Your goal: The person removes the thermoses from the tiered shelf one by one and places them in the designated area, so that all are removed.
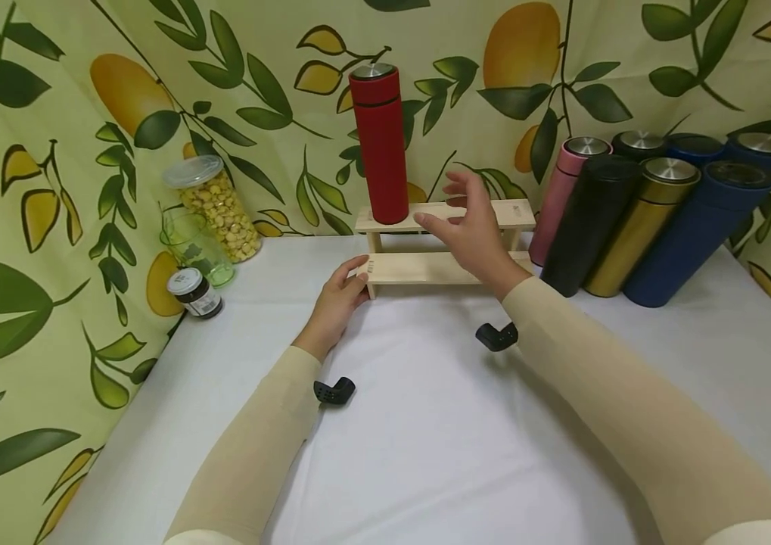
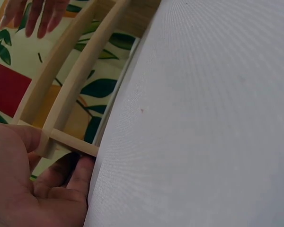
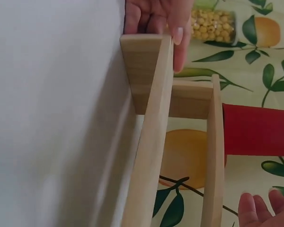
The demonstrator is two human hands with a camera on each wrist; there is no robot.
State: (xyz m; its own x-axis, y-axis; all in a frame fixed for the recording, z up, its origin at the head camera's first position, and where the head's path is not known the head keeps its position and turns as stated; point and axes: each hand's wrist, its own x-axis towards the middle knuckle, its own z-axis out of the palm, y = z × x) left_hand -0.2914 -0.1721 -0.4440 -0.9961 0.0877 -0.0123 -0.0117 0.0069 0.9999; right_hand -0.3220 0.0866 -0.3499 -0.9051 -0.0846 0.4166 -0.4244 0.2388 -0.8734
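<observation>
A red thermos bottle [image 1: 380, 144] with a steel lid stands upright at the left end of the upper step of a two-step wooden rack [image 1: 426, 268]. My left hand [image 1: 336, 306] holds the near left corner of the rack, at the end of its lower step; in the left wrist view its curled fingers [image 2: 78, 182] lie against the end panel. Just right of the bottle is my right hand [image 1: 472, 227], above the rack with fingers spread and parted, holding nothing. The right wrist view shows a gap between its fingertips [image 3: 262, 205] and the red bottle.
Pink [image 1: 565, 193], black [image 1: 586, 227], gold [image 1: 640, 227] and several blue thermos bottles [image 1: 694, 235] stand grouped at the right. On the left are a jar of yellow snacks [image 1: 222, 208], a green glass jug [image 1: 201, 246] and a small dark jar [image 1: 196, 294]. A leaf-patterned cloth [image 1: 249, 45] hangs behind.
</observation>
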